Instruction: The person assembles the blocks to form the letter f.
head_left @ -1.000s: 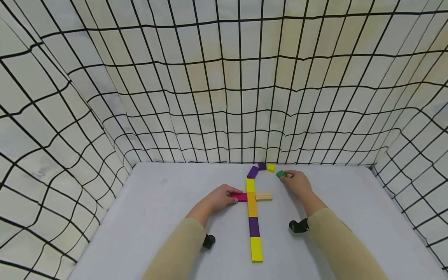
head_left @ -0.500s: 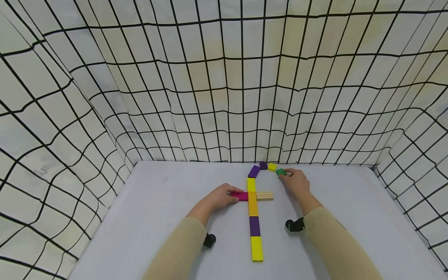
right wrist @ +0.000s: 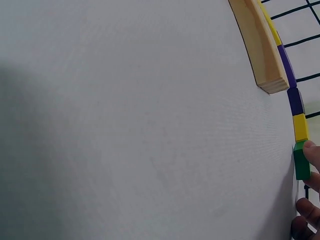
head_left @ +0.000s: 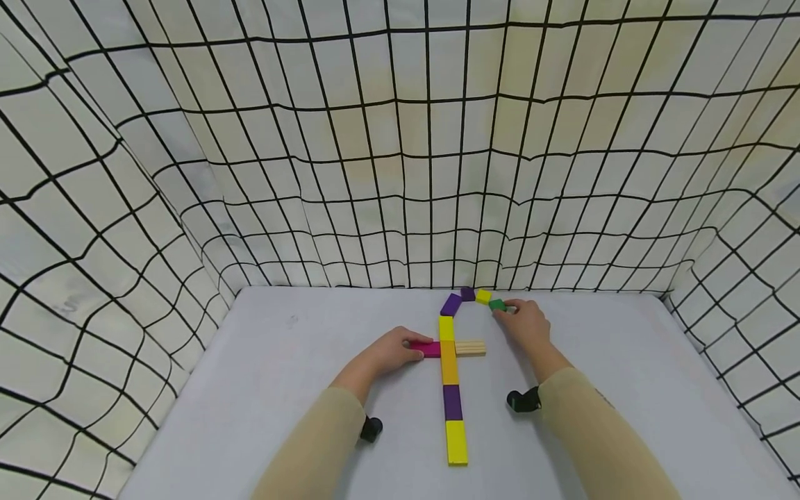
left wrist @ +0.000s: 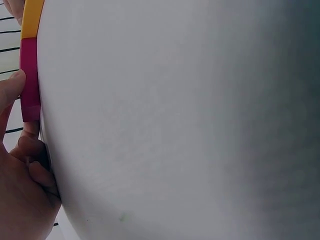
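Note:
My left hand holds a magenta block between thumb and finger; the block's right end meets an orange block. At the far side, my right hand pinches a green block, which in the right wrist view touches a small yellow block. Left of that, a dark purple block and a tilted purple block continue the curve down to a yellow block. Opposite the magenta block, a plain wooden block with grooved lines abuts the orange one.
Below the orange block, a purple block and a long yellow block carry the column toward me. A black grid net over pale cloth rises behind and beside the white table. Black wrist cameras hang under both sleeves.
My right hand has slid the green block left, closing the gap to the small yellow block. The left hand stays on the magenta block.

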Tool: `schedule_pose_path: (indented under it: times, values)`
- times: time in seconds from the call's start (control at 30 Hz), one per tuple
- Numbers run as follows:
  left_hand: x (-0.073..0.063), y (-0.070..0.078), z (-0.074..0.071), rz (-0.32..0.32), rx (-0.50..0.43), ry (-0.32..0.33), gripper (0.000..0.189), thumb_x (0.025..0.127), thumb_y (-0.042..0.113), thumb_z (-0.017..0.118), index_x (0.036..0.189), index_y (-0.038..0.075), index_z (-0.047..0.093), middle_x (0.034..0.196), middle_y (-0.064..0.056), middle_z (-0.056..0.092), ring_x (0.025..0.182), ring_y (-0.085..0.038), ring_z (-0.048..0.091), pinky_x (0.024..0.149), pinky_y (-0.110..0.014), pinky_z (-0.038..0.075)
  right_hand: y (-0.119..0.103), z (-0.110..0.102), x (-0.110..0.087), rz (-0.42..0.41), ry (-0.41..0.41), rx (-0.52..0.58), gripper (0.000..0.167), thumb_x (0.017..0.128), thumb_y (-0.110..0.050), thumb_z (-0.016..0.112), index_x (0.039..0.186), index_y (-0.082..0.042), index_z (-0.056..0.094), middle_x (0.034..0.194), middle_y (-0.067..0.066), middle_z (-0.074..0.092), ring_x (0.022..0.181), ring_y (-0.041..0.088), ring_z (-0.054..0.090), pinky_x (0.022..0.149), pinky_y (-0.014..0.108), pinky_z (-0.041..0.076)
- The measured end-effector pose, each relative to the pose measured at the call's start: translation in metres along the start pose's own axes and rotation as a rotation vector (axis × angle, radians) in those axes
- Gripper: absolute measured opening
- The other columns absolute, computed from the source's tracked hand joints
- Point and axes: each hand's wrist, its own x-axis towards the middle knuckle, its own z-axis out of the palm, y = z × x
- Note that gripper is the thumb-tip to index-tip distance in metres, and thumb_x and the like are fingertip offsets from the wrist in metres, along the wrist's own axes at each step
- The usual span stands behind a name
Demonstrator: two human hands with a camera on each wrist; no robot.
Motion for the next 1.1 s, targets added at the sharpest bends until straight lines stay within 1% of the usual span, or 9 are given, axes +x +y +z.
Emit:
schedule_pose_path:
  times: [0.2,0.5,0.7,1.0,1.1]
  values:
    - [-0.0003,-0.0012,0.0011,-0.009,-0.006,0.003,0.030,0.094,0.026,0.068,0.123,0.033,0.071,0.128,-0.005,0.056,0.123,-0.029,0.048,0.107,-0.052,0.039,0.0000,0.0008,0.0004,0.017,-0.001,-0.008,0.051,0.095,-0.044,0.063,0.133,-0.011,0.062,0.114,0.018,0.056,0.099,0.033,0.055,0.084,0.048,0.042]
    - [0.0019,-0.0055,0.0030,-0.020,-0.004,0.008,0.031,0.095,0.026,0.066,0.124,0.036,0.069,0.131,-0.005,0.054,0.125,-0.030,0.047,0.108,-0.052,0.038,0.0009,-0.0021,0.0008,-0.004,-0.015,0.004,0.053,0.094,-0.044,0.064,0.134,-0.010,0.061,0.118,0.019,0.058,0.103,0.033,0.057,0.085,0.049,0.044]
    - [0.0006,-0.0043,0.0024,-0.013,-0.003,0.008,0.032,0.095,0.026,0.066,0.125,0.036,0.069,0.129,-0.005,0.055,0.123,-0.029,0.048,0.106,-0.051,0.041,-0.0011,-0.0044,0.0001,0.005,-0.014,0.001,0.050,0.094,-0.042,0.064,0.134,-0.011,0.062,0.117,0.019,0.058,0.103,0.033,0.057,0.084,0.049,0.044]
    - [-0.0012,-0.0027,0.0015,-0.008,0.001,0.006,0.033,0.095,0.025,0.066,0.126,0.035,0.069,0.130,-0.005,0.055,0.122,-0.029,0.049,0.105,-0.051,0.041,-0.0039,-0.0047,-0.0018,0.025,-0.020,0.019,0.052,0.095,-0.045,0.061,0.133,-0.010,0.062,0.120,0.020,0.057,0.108,0.035,0.056,0.089,0.052,0.042]
    - [-0.0017,-0.0030,0.0016,-0.011,-0.001,0.007,0.034,0.095,0.026,0.065,0.127,0.035,0.068,0.130,-0.005,0.055,0.123,-0.029,0.048,0.106,-0.052,0.041,-0.0047,-0.0044,-0.0020,0.028,-0.021,0.014,0.051,0.095,-0.045,0.061,0.132,-0.011,0.063,0.121,0.021,0.056,0.109,0.036,0.055,0.089,0.052,0.042]
